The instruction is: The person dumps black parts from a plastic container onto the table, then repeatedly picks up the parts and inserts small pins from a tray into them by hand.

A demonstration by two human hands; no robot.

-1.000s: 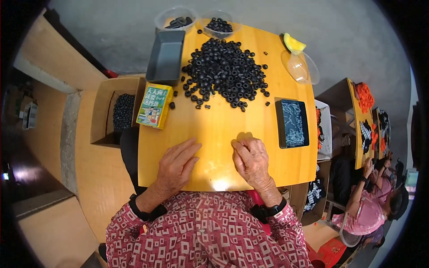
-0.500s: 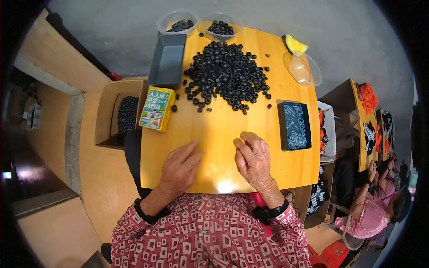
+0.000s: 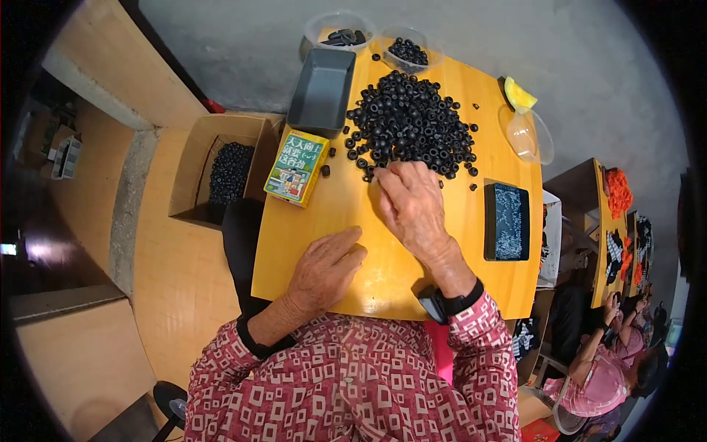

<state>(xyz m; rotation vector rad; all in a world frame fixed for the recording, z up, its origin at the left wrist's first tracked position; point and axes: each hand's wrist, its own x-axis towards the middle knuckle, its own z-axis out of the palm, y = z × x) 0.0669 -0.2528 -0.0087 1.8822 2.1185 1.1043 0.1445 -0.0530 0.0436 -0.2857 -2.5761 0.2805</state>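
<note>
A heap of small black ring-shaped parts is piled on the yellow table. My right hand reaches to the heap's near edge, its fingers bent down and closed at the fingertips. Whatever they may hold is hidden under the hand. Nearer to me, my left hand rests over the table with loosely bent fingers and thumb apart, nothing in it. Left of the heap, a yellow-and-green carton lies close to an empty dark grey tray.
Two clear bowls, one with black pieces, one with black parts, stand at the back. At right are a dark tray of small pale pieces, a clear lid and yellow fruit. A cardboard box stands left; people work at far right.
My right hand has moved forward to the near edge of the heap. My left hand stays near the table's front. The whole view has shifted and turned slightly.
</note>
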